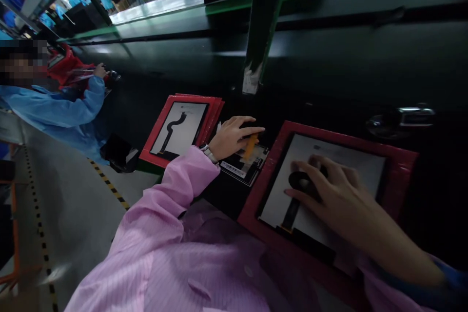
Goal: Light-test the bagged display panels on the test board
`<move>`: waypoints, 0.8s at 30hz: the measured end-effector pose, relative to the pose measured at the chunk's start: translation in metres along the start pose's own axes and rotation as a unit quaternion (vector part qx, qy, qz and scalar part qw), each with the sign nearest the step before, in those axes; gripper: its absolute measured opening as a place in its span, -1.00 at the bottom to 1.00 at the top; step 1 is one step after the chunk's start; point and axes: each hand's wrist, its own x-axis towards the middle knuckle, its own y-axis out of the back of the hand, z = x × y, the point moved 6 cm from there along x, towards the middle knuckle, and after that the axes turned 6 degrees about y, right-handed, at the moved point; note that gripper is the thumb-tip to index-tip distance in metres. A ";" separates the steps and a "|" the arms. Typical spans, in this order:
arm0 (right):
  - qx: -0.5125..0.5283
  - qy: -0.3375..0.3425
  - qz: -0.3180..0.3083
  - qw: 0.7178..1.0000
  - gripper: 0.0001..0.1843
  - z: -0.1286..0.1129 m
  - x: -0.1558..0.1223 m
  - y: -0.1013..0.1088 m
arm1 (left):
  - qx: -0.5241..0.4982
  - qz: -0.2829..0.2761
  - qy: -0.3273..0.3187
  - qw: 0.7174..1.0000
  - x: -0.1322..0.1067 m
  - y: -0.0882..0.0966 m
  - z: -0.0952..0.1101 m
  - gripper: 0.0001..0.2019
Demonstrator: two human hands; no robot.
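Observation:
A red tray (400,161) in front of me holds a grey panel with a black flex cable (290,212). My right hand (329,190) lies on that panel, fingers stretched out over the cable's upper end. My left hand (234,136) reaches to a small black part with an orange tab (250,146) between the two trays; its fingers curl around the tab. A stack of red trays (157,148) at the left holds another grey panel with a black cable (171,129).
The dark conveyor surface (329,68) runs behind the trays, with a green-edged post (261,24) standing on it. A metal fitting (402,117) sits at the right. A co-worker in a blue coat (58,107) works at the left. Grey floor with dashed tape lies below.

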 end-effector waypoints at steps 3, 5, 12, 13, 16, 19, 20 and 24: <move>-0.050 0.001 -0.007 0.999 -0.38 -0.005 0.003 0.005 | -0.006 -0.004 -0.008 1.000 0.008 -0.002 0.008 -0.75; -0.055 -0.009 -0.011 0.998 -0.42 -0.007 0.006 0.008 | -0.032 0.008 0.003 0.999 0.017 0.000 0.010 -0.79; -0.027 -0.067 -0.049 0.996 -0.45 -0.007 0.012 0.015 | -0.260 0.073 0.061 0.961 0.046 -0.002 -0.008 -0.72; -0.022 -0.071 -0.051 0.996 -0.44 -0.007 0.013 0.016 | -0.294 0.078 0.056 0.951 0.047 -0.003 -0.009 -0.71; -0.001 -0.082 -0.056 0.995 -0.45 -0.008 0.014 0.019 | -0.350 0.098 0.022 0.931 0.049 -0.003 -0.006 -0.65; 0.041 -0.095 -0.041 0.994 -0.41 -0.006 0.015 0.022 | -0.361 0.114 -0.001 0.926 0.048 0.002 0.003 -0.66; 0.065 -0.100 -0.029 0.992 -0.41 -0.005 0.015 0.023 | -0.362 0.115 -0.007 0.925 0.048 0.004 0.006 -0.64; 0.178 -0.126 0.045 0.975 -0.47 0.002 0.016 0.027 | -0.366 0.104 -0.018 0.925 0.045 0.008 0.015 -0.62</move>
